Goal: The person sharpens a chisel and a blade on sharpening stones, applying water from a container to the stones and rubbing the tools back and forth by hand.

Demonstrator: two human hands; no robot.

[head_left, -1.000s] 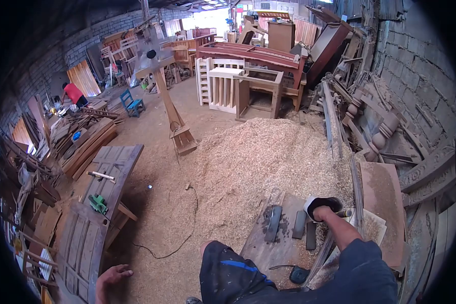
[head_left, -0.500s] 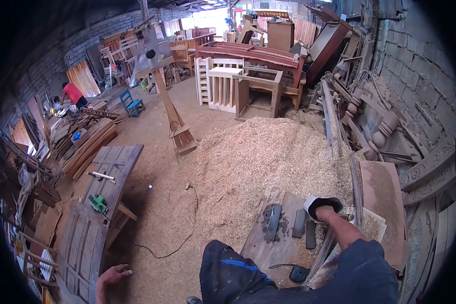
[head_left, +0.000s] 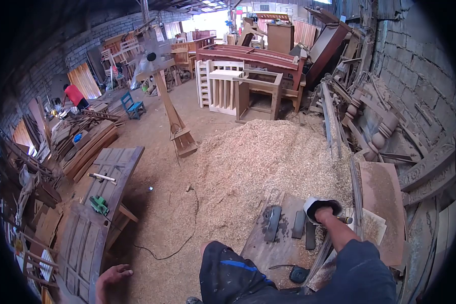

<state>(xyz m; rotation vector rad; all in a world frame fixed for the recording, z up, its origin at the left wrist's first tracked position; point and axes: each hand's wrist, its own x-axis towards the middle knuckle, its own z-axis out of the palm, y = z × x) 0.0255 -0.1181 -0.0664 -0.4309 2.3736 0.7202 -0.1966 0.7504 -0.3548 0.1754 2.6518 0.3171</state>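
Note:
My left hand (head_left: 115, 276) hangs low beside the panelled wooden door (head_left: 76, 248), its fingers loosely extended and nothing in them. At the right, my right hand (head_left: 326, 215) reaches into a white container (head_left: 309, 204) with a dark inside; its fingers are hidden there. Near it on a worn wooden board (head_left: 289, 253) lie several dark, flat blocks, among them a wet-looking one (head_left: 272, 223), a grey one (head_left: 298, 224) and a narrow one (head_left: 310, 236). A dark tape measure (head_left: 299, 274) rests closer to my legs. A green hand tool (head_left: 99, 204) sits on the door.
Wood shavings (head_left: 268, 157) are heaped ahead, with a dark cord (head_left: 191, 235) across the floor. Beyond stand a wooden post stand (head_left: 172, 111), unfinished furniture (head_left: 261, 96) and a blue chair (head_left: 131, 105). A person in red (head_left: 75, 95) bends at the far left. Timber lines the right wall.
My right forearm has shifted slightly left, with the hand still inside the white container. My left hand has stayed in place.

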